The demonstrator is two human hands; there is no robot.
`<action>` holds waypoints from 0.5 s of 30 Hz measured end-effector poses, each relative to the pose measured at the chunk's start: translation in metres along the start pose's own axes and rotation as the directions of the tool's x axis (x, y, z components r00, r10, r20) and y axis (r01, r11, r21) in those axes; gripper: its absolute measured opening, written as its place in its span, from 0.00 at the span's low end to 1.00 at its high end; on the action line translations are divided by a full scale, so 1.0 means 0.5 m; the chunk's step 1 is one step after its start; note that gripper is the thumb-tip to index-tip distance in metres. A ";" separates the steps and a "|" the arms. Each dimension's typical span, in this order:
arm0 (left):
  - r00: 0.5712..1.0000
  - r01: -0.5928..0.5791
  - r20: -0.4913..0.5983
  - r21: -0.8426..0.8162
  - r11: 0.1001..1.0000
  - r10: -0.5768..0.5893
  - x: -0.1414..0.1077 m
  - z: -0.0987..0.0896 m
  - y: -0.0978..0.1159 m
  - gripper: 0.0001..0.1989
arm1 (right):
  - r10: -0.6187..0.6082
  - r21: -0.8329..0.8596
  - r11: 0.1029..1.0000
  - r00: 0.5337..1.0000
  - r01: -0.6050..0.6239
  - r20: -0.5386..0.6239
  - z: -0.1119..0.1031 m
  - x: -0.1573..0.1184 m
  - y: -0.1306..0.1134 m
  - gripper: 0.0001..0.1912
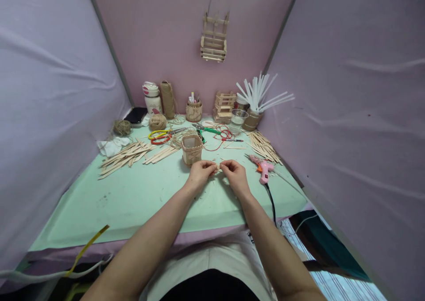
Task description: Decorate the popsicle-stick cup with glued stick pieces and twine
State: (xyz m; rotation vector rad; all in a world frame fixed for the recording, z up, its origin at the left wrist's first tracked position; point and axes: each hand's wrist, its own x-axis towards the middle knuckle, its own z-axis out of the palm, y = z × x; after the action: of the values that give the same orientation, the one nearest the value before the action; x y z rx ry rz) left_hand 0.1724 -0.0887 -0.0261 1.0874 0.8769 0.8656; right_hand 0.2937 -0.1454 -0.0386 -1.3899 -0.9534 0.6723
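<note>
My left hand and my right hand meet fingertip to fingertip above the middle of the table. Both are closed in a pinch on one small pale piece, mostly covered by the fingers; its kind is too small to make out. Just behind my left hand stands a small wooden box, open at the top, with a twisted cord trim around its rim. A pink glue gun lies to the right of my right hand, its black cable running off the front edge.
Craft sticks lie at left, more sticks at right. Behind are scissors, green-handled pliers, a twine ball, a water cup and white glue sticks in a holder. A stick-built swing hangs above.
</note>
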 end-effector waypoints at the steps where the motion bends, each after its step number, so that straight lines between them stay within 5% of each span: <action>1: 1.000 -0.002 0.004 0.004 1.000 0.002 0.000 0.000 0.000 0.10 | 0.001 -0.001 1.000 1.000 -0.001 -0.005 0.000 0.000 0.001 0.09; 15: 0.999 -0.018 -0.037 0.064 0.998 0.021 -0.004 0.003 0.007 0.10 | 0.005 -0.006 1.000 1.000 -0.005 -0.019 0.002 0.001 0.001 0.09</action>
State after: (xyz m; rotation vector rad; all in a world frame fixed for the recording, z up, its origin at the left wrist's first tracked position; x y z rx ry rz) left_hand 0.1726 -0.0903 -0.0221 1.1396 0.9315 0.8815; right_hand 0.2931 -0.1442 -0.0393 -1.4023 -0.9382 0.6598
